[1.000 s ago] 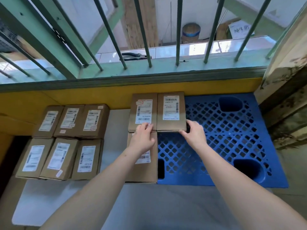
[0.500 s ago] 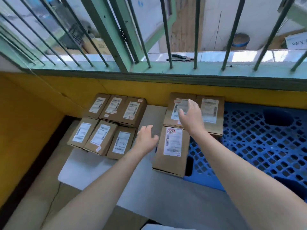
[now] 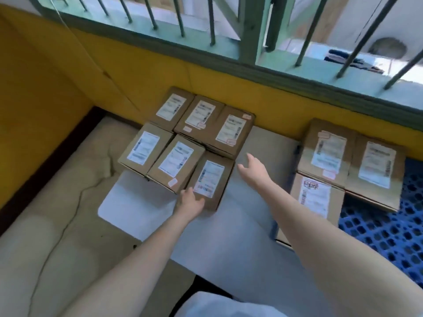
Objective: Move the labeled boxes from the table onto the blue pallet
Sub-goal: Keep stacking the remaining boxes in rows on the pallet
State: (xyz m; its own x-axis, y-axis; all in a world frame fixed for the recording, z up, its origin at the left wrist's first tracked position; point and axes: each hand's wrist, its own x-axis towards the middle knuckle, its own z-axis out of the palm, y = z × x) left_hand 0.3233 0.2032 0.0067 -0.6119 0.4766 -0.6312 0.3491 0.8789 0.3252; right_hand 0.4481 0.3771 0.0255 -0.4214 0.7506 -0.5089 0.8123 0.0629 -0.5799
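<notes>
Boxes [image 3: 183, 143] mid-frame on table [image 3: 142, 209]; pallet [image 3: 389, 229] lower right. Left hand [image 3: 190, 203] touching nearest box [image 3: 210, 179], fingers loosely apart; right hand [image 3: 251, 170] spread, empty. Risk: one-sided grip, box tipping.

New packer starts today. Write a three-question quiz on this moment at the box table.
1. How many labeled boxes sit in the group on the table?
2. True or false: the right hand is gripping a box.
3. Which box does the left hand touch? A) front right box B) back left box C) one on the blue pallet

Key: 1. Six. 2. False: it is open, beside the group. 3. A.
</notes>
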